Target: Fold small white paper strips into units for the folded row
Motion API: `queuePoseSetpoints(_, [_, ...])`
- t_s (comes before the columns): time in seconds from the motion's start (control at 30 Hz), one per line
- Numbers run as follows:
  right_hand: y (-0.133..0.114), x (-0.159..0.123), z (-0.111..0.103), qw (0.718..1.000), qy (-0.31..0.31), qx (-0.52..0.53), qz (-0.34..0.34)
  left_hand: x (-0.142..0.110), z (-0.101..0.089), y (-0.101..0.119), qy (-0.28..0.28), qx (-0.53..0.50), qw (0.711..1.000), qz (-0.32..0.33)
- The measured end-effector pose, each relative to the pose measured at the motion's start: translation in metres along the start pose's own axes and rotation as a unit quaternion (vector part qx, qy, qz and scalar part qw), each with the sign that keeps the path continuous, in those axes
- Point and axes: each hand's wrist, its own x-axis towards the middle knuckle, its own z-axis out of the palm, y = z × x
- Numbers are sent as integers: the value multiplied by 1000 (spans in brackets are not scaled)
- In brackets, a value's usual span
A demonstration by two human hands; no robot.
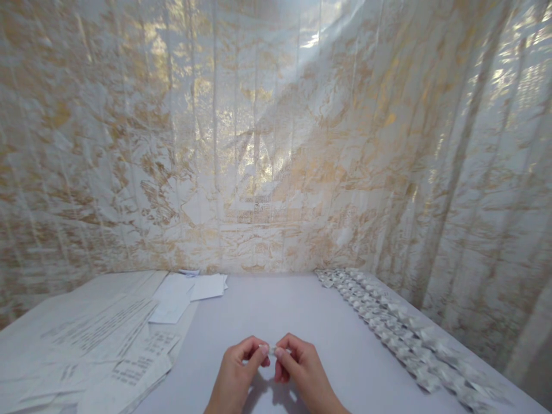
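Observation:
My left hand (248, 359) and my right hand (295, 362) face each other above the front middle of the white table. Thumb and forefinger of each hand are pinched together. Between the fingertips a small white piece (271, 349) shows, held at both ends; it looks like paper, but most of it is covered by the fingers. Shadows of both hands fall on the table surface just below them.
Printed paper sheets (107, 328) lie overlapping on the left. Blank white slips (172, 299) and a small stack of white paper (207, 287) lie behind them. Rows of small crumpled whitish packets (388, 322) run along the right edge. A shiny patterned curtain (267, 144) hangs behind the table.

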Motion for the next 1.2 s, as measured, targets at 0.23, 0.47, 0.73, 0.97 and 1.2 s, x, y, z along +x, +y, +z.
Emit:
queuePoseSetpoints(0.23, [3,3,-11,997,33,-65,-33,4,1,-9,-10,1,1000,-15])
queuePoseSetpoints(0.47, [4,3,-13,993,46,-95,-46,1,-4,-5,-41,41,998,-9])
queuePoseSetpoints(0.73, [4,-1,-11,982,27,-178,-65,-6,-1,-8,-28,177,982,65])
queuePoseSetpoints(0.97, [7,-3,-11,960,24,-260,-99,-9,-2,-14,-56,233,965,103])
queuePoseSetpoints(1.2, [7,-7,-6,958,-11,-254,-130,-8,-2,-11,-42,168,983,61])
